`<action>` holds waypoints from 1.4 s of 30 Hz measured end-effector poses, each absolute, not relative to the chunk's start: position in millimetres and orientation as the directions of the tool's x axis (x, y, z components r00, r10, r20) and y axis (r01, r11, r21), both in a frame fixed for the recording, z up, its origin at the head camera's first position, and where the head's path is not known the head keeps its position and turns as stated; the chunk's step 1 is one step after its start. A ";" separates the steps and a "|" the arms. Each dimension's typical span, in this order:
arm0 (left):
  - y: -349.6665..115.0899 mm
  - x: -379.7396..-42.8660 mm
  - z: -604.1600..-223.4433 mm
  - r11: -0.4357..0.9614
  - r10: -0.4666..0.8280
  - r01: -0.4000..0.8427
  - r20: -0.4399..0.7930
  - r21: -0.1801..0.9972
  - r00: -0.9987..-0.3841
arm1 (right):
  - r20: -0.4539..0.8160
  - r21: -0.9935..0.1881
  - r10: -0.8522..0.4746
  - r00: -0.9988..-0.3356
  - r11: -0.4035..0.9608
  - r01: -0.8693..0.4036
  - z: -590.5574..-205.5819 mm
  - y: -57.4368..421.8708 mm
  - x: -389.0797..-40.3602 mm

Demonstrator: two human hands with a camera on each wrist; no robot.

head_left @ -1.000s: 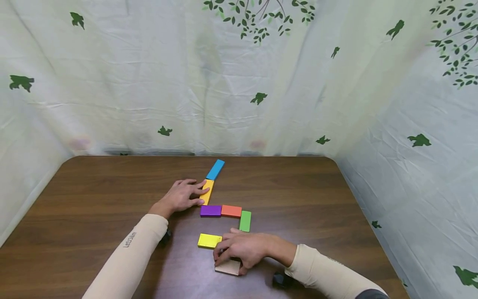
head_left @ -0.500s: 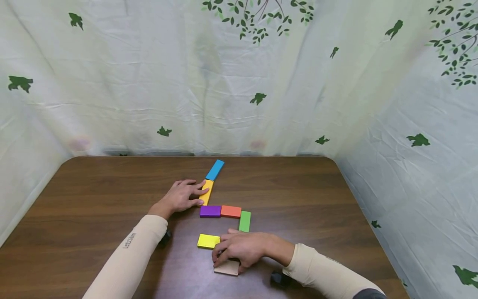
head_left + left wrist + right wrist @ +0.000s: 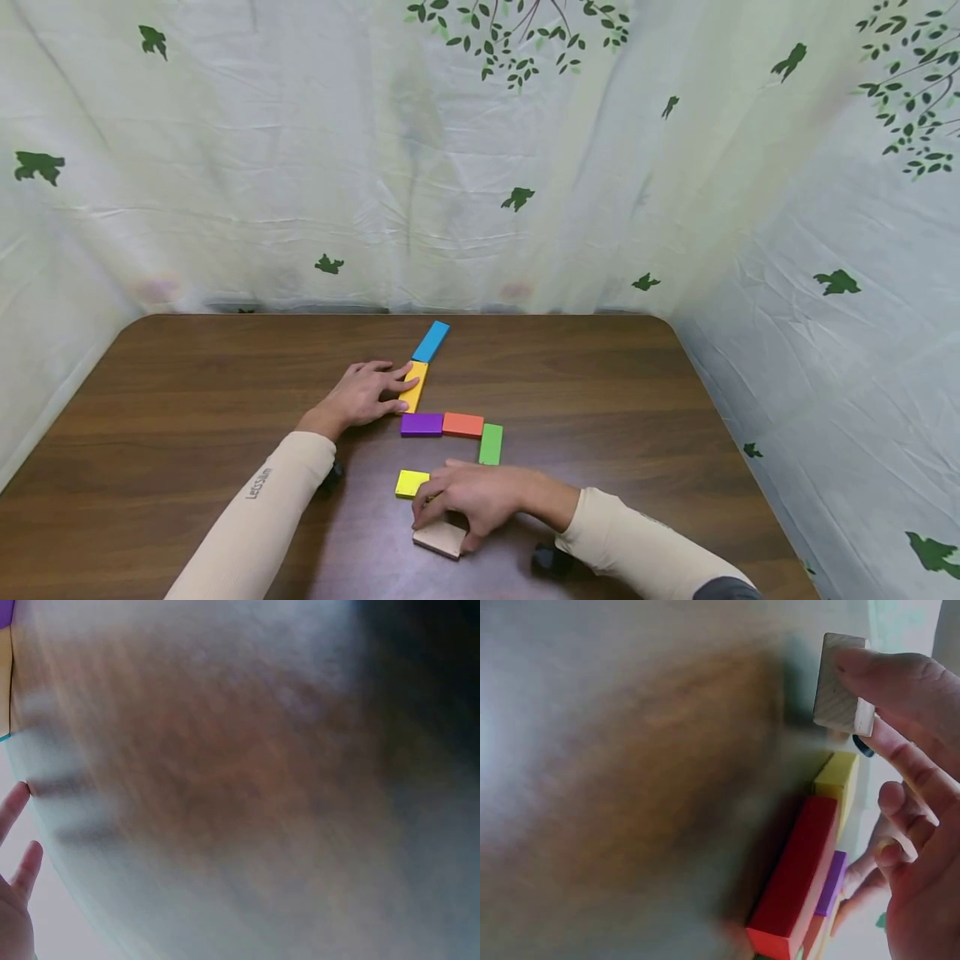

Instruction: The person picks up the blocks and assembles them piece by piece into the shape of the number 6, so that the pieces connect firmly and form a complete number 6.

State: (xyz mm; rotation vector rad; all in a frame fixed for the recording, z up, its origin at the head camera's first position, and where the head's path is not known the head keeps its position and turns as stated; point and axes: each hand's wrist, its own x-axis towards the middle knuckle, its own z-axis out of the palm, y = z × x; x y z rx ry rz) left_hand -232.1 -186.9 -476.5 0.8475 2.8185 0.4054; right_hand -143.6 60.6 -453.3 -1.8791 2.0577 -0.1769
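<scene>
While the left grip lies with fingers apart on the amber block, seemingly steadying it, the yellow block rests on the desk; near it, the wooden block is clamped by its ends in the right grip, likely for control.

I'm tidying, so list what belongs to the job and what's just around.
Job, seemingly:
rectangular pale wooden block in right hand
rectangular amber block at left hand
similar blue block
purple block
orange block
green block
yellow block
red block

Around:
brown wood-grain table
white leaf-print curtain
</scene>
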 end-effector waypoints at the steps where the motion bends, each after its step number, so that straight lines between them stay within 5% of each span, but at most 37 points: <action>1: -187.0 -232.3 -476.6 0.801 0.561 0.516 -0.081 0.305 -0.824 | -0.165 -0.327 -0.984 -0.064 0.116 -0.938 -452.8 59.4 -145.0; 18: -189.4 -233.5 -477.1 0.786 0.579 0.539 -0.055 0.303 -0.813 | -0.093 -0.494 -0.989 -0.112 0.143 -0.857 -432.6 37.0 -182.2; 42: -187.4 -233.5 -476.3 0.793 0.569 0.521 -0.076 0.318 -0.819 | -0.051 -0.376 -0.975 -0.216 0.219 -0.900 -445.2 -6.6 -208.8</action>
